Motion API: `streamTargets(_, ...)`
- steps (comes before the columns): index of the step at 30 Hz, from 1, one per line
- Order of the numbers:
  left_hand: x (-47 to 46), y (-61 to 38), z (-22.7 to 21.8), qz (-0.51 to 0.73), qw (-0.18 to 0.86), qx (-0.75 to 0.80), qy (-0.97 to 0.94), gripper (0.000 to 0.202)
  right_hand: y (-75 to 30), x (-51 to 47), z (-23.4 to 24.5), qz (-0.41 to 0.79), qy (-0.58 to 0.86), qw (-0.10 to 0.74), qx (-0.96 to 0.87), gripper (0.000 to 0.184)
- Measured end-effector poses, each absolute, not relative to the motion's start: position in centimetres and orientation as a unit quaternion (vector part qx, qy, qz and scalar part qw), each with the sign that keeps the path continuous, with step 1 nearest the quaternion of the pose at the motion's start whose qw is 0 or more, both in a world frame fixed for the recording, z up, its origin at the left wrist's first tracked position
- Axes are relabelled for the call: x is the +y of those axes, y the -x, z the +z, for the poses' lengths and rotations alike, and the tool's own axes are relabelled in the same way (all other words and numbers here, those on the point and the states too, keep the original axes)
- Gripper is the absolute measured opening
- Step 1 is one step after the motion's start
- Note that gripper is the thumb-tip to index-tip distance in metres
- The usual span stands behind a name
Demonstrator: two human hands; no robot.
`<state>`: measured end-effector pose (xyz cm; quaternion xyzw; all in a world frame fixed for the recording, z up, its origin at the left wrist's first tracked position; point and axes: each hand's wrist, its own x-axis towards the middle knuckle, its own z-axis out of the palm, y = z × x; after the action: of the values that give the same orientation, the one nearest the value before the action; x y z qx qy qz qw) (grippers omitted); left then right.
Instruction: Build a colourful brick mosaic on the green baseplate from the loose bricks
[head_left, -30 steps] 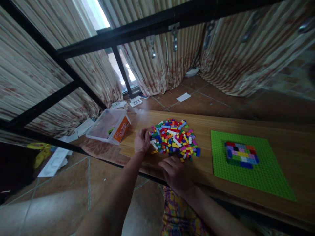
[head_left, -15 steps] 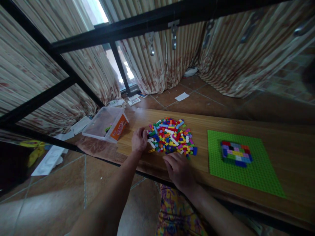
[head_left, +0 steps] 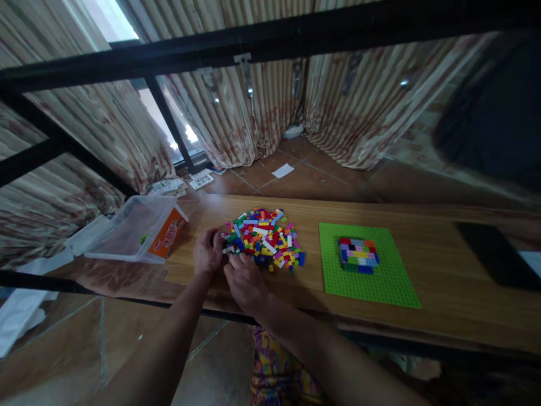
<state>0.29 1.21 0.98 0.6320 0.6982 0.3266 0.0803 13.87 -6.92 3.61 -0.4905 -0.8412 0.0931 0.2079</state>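
Observation:
A heap of loose toy building bricks [head_left: 264, 237] in many colours lies on the wooden table. At its left edge is my left hand [head_left: 208, 252], fingers curled, with a small pale brick near the fingertips. My right hand [head_left: 245, 279] is close beside it at the near edge of the heap, fingers bent down among the bricks. What either hand pinches, if anything, is too small and hidden to name. To the right, a block of joined multicoloured bricks [head_left: 358, 255] sits on a green studded baseplate [head_left: 393, 287].
A clear plastic box [head_left: 122, 239] with an orange label stands at the table's left end. A dark flat object [head_left: 499, 254] lies at the right. Behind the table runs a black metal bar [head_left: 270, 48]. A person in dark clothing [head_left: 494, 113] is at the upper right.
My right hand has moved left, from the heap's near side to next to my left hand. The view has turned right, bringing the dark flat object and the other person into sight.

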Motion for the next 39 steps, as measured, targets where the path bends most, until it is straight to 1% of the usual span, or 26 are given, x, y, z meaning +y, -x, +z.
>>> streamTargets(3,1.4,-0.2,0.9,0.321,0.077,0.698,-0.636,0.037,-15.7,-9.0,4.5,0.168,0.463,0.271,-0.827,0.018)
streamTargets(6,1.4,-0.2,1.0,0.32,0.069,0.696,-0.64,0.038,-18.6,-12.1,5.4,0.315,0.461,0.362,-0.747,0.017)
streamTargets(8,1.3,-0.3,1.1,0.32,0.067,0.696,-0.639,0.038,-20.5,-14.2,5.4,0.428,0.477,0.408,-0.651,0.019)
streamTargets(11,1.3,-0.3,1.3,0.312,0.073,0.7,-0.639,0.039,-23.0,-16.8,4.7,0.6,0.511,0.411,-0.458,0.029)
streamTargets(14,1.3,-0.4,1.7,0.298,0.072,0.709,-0.635,0.04,-25.0,-18.2,3.8,0.655,0.525,0.454,-0.3,0.041)
streamTargets(16,1.3,-0.5,2.0,0.29,0.071,0.714,-0.633,0.039,-26.4,-18.7,3.6,0.651,0.526,0.478,-0.268,0.046)
streamTargets(19,1.2,-0.7,2.6,0.283,0.072,0.713,-0.637,0.039,-28.9,-19.1,3.8,0.618,0.543,0.509,-0.253,0.044)
streamTargets(23,1.1,-0.8,3.2,0.255,0.077,0.716,-0.645,0.04,-32.7,-19.5,4.1,0.545,0.589,0.552,-0.227,0.048)
streamTargets(27,1.2,-0.8,3.2,0.248,0.068,0.727,-0.636,0.037,-36.5,-19.9,4.0,0.462,0.626,0.58,-0.242,0.051)
streamTargets(32,1.5,-0.6,2.8,0.261,0.069,0.728,-0.63,0.031,-39.9,-19.8,3.2,0.371,0.677,0.57,-0.283,0.047)
streamTargets(39,1.5,-0.6,2.5,0.269,0.063,0.73,-0.625,0.03,-41.7,-18.7,2.9,0.225,0.732,0.493,-0.414,0.044)
